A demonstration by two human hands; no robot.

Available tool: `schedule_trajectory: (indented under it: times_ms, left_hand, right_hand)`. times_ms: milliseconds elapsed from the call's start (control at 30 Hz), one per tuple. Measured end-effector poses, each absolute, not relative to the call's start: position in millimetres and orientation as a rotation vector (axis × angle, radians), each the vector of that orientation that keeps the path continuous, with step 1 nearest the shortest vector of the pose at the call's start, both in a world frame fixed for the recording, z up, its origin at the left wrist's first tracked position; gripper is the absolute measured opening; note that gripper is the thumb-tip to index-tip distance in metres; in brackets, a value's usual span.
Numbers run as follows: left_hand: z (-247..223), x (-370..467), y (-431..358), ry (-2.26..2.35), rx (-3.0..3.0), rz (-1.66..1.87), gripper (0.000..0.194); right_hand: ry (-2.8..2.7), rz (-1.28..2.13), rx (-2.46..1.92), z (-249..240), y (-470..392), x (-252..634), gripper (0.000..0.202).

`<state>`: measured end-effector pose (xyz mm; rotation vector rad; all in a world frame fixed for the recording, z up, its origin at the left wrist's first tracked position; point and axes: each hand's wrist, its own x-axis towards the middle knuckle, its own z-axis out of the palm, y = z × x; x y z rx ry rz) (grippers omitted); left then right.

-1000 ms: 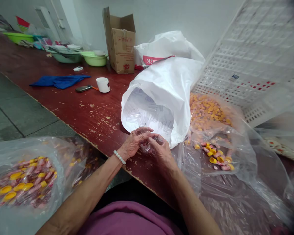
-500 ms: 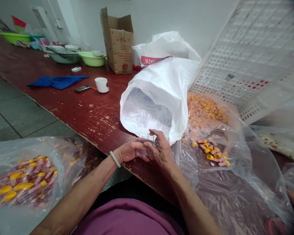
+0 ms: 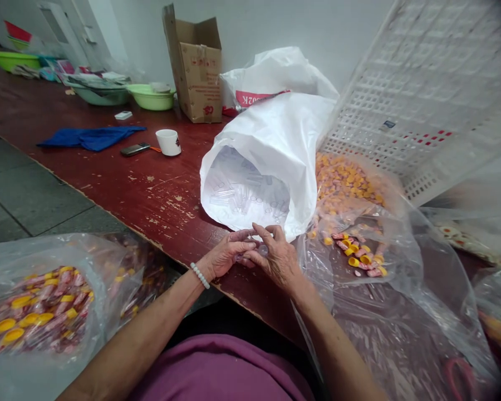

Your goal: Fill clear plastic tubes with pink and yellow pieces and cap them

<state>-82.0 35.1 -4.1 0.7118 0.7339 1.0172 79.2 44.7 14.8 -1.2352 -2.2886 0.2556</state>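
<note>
Scuffed red bench [image 3: 121, 184] carries a white sack [image 3: 284, 131] holding clear plastic tubes [image 3: 239, 201]; left hand [image 3: 224, 256] and right hand [image 3: 283, 260], drawn back from its mouth, pinch small clear pieces [image 3: 263, 250] outside.

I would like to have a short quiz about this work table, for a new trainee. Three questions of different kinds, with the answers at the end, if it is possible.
1. True or false: a bead bracelet is on the wrist of the left hand.

2. Which of these stands nearest to the dark handheld device?
A) The cardboard box
B) The white cup
C) The light green bowl

3. Fill the gap with "yellow" or "clear": inside the open white sack lie many ____ tubes.

Key: 1. True. 2. B. 3. Clear.
</note>
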Motion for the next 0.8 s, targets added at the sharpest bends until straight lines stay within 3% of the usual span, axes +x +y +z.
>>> schedule_trajectory:
  times_ms: [67, 233, 367, 667, 800]
  left_hand:
    - [-4, -85, 36, 0.752, 0.706, 1.004, 0.041]
    - [-4, -89, 35, 0.672, 0.603, 0.981, 0.039]
    - [-7, -79, 31, 0.571, 0.519, 1.041, 0.035]
    - [-5, -50, 23, 0.682, 0.616, 1.253, 0.043]
    - [2, -48, 30, 0.811, 0.703, 1.293, 0.046]
  right_hand:
    - [-2.147, 0.293, -1.194, 12, 44, 80, 0.05]
    - [-1.653, 0.315, -1.217, 12, 35, 80, 0.018]
    - [-1.563, 0.384, -1.184, 9, 23, 67, 0.015]
    - [-1.891, 0.338, -1.237, -8, -5, 50, 0.059]
    - [-1.923, 0.372, -1.244, 4, -9, 74, 0.055]
